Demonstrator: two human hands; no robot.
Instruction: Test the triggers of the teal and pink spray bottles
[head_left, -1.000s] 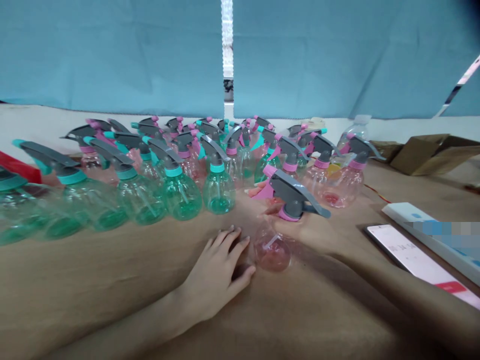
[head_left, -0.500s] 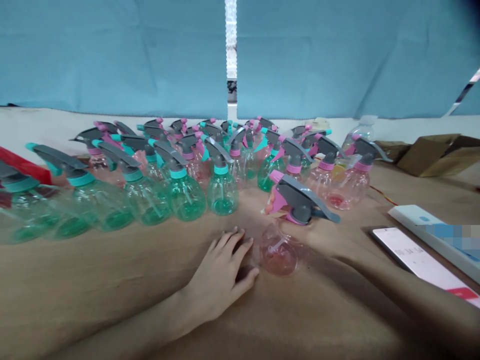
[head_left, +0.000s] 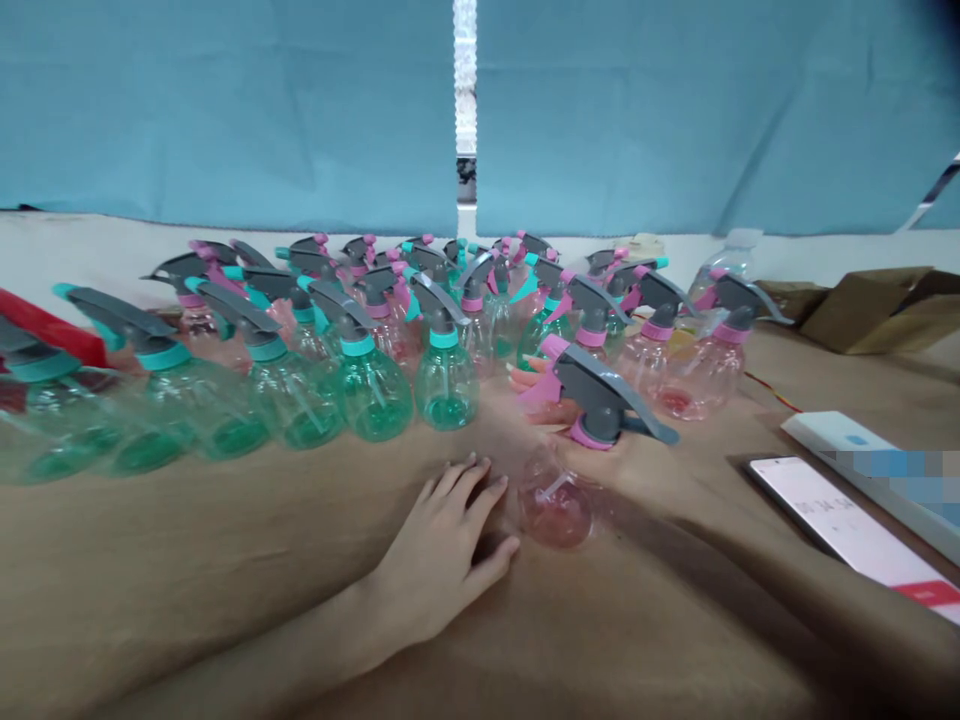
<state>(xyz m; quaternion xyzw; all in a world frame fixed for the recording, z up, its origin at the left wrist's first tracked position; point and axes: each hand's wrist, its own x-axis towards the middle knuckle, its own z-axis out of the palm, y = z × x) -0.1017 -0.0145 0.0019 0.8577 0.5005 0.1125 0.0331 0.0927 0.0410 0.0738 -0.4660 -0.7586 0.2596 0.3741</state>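
My left hand (head_left: 450, 560) lies palm down on the brown tabletop with its fingers apart, holding nothing. Just right of its fingertips stands a pink spray bottle (head_left: 556, 505), with a little pinkish content low in its clear body. A grey spray head (head_left: 600, 385) with a pink nozzle and trigger tops it. My right hand (head_left: 637, 462) reaches in from the right behind this bottle's neck. Its fingers extend apart past the trigger, and the spray head partly hides them. Nearest beyond the left hand is a green spray bottle (head_left: 446, 395).
Several more green spray bottles (head_left: 375, 400) and pink spray bottles (head_left: 712, 365) stand in rows behind. At right lie a phone (head_left: 832, 510) showing a timer, a white box (head_left: 877, 480) and an open cardboard box (head_left: 877, 310). A blue curtain (head_left: 225, 110) hangs behind.
The right hand's fingers have stretched out and moved up and left from the spray trigger. My left hand and the near pink bottle stay in place.
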